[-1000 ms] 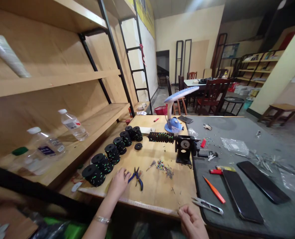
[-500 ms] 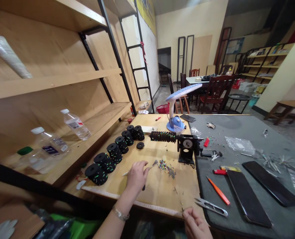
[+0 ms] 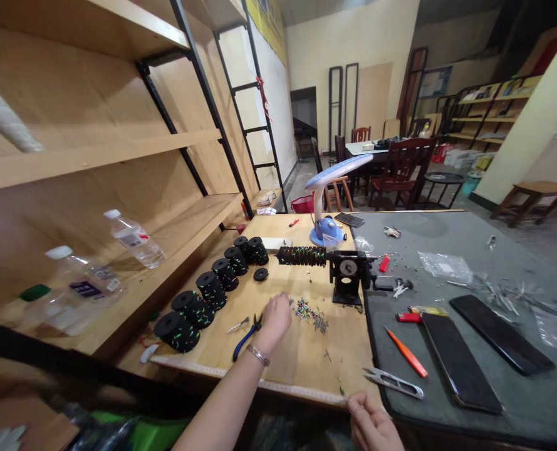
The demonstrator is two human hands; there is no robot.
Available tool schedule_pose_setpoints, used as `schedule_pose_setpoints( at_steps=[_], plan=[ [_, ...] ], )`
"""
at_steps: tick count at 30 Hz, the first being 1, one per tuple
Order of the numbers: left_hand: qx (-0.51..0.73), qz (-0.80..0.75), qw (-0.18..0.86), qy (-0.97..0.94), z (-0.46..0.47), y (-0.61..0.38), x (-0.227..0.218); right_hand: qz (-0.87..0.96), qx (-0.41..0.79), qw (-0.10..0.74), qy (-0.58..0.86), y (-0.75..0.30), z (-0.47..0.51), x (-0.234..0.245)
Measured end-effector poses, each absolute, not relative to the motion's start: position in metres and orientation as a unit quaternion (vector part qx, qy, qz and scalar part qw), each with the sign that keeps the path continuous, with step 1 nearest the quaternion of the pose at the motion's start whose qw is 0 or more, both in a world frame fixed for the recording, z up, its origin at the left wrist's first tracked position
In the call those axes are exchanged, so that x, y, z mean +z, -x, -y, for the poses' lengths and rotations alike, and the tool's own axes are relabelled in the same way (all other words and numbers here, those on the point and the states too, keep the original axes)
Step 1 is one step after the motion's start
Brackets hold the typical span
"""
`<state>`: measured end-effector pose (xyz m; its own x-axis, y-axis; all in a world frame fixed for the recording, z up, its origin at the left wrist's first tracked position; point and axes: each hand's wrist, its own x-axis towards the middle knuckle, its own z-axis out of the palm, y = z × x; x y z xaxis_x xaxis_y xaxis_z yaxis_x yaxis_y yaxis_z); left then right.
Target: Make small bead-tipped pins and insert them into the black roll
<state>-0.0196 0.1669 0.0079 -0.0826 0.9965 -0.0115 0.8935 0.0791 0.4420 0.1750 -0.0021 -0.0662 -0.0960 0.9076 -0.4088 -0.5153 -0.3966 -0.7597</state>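
My left hand (image 3: 277,316) is bunched over the wooden tabletop with its fingertips turned down and partly hidden. They are at a small grey bundle (image 3: 292,302) just left of a pile of colourful beads (image 3: 305,307) and small grey pieces (image 3: 321,324). Blue-handled pliers (image 3: 243,342) and a thin pale tool (image 3: 237,325) lie to the left of that hand. At the front table edge, the thumb and fingers of my right hand (image 3: 369,418) are pinched together; what they hold is too small to name. A little brass-coloured piece (image 3: 341,389) is just beyond its fingertips.
Black spools (image 3: 211,289) with green bits line the left side. Behind the beads stands a black hand-crank winder (image 3: 348,277) carrying a black ribbed roll (image 3: 301,255). Thread snips (image 3: 393,383), an orange pen-like tool (image 3: 406,352) and phones (image 3: 461,363) lie on the right mat.
My left hand has moved right and forward onto the grey bundle, uncovering the pliers. My right hand stays pinched near the table edge. The whole view has shifted slightly.
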Motion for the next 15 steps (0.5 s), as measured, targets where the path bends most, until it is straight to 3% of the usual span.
schedule_pose_setpoints(
  at_steps=[4,9,11,15],
  plan=[
    [0.233,-0.671,0.242,-0.661,-0.138,0.019,0.022,0.232,0.702,0.501,0.451,-0.177,0.001,-0.066],
    [0.255,-0.609,0.424,-0.62,-0.072,0.005,0.014,0.271,0.66,0.509,0.481,-0.166,-0.005,-0.057],
    [0.328,-0.538,0.605,-0.486,-0.047,-0.003,0.001,0.294,0.664,0.495,0.478,-0.161,-0.008,-0.05],
    [0.398,-0.489,0.706,-0.321,-0.012,-0.015,-0.019,0.319,0.673,0.462,0.482,-0.151,-0.008,-0.036]
  ],
)
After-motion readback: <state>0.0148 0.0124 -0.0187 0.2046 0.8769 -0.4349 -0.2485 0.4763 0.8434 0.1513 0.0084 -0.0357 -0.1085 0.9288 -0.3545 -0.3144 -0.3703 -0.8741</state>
